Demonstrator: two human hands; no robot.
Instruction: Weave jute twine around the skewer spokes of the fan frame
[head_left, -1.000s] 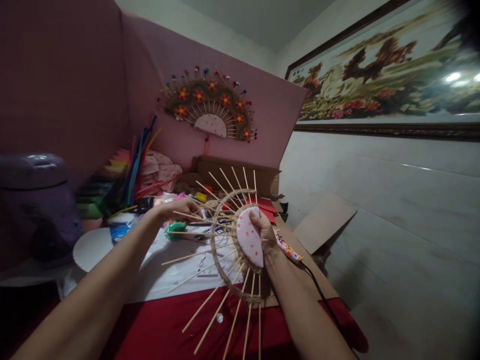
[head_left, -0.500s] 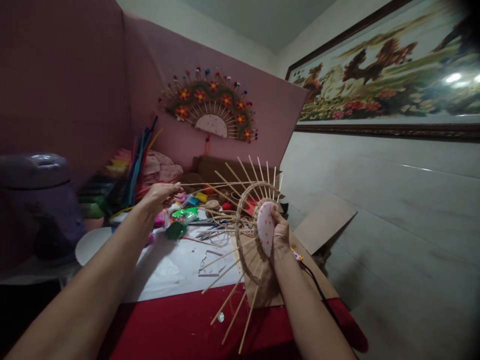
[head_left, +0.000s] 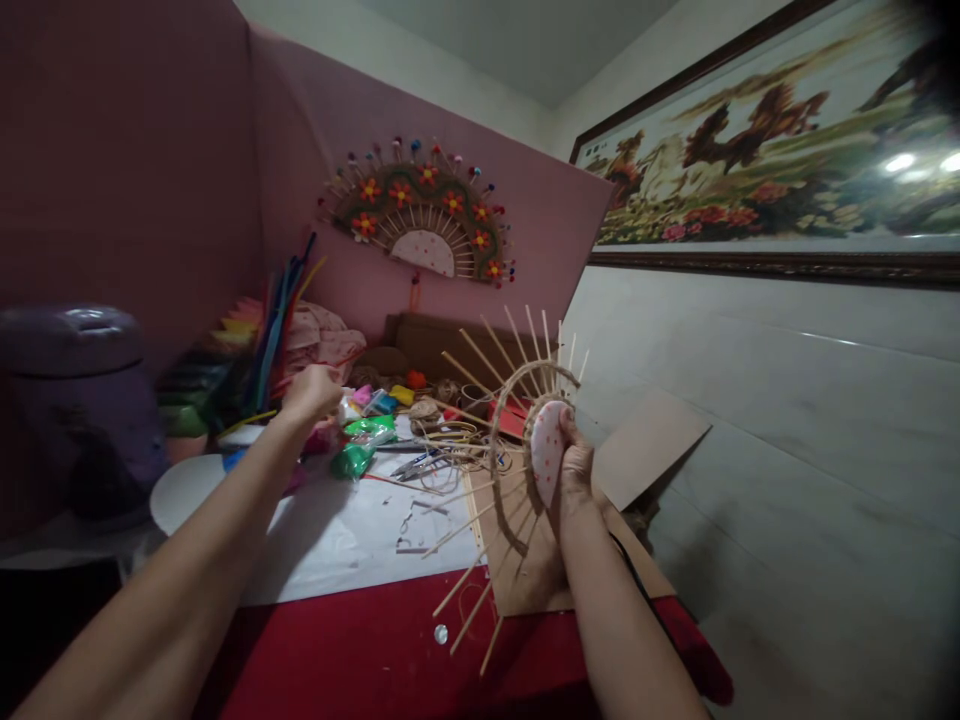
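One hand — the right hand (head_left: 576, 465) — grips the stick fan (head_left: 547, 452), long axis roughly upright, near the right edge of the tabletop (head_left: 337, 660), well right of the left hand (head_left: 313, 392), whose curled fingers hold I can't tell what.

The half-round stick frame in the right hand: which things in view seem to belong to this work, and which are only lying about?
Seem to belong:
stick frame, held by the right hand
cord band across its sticks
perhaps the similar decorated fan on the pink panel

Seem only lying about:
green packets
white disc
purple container
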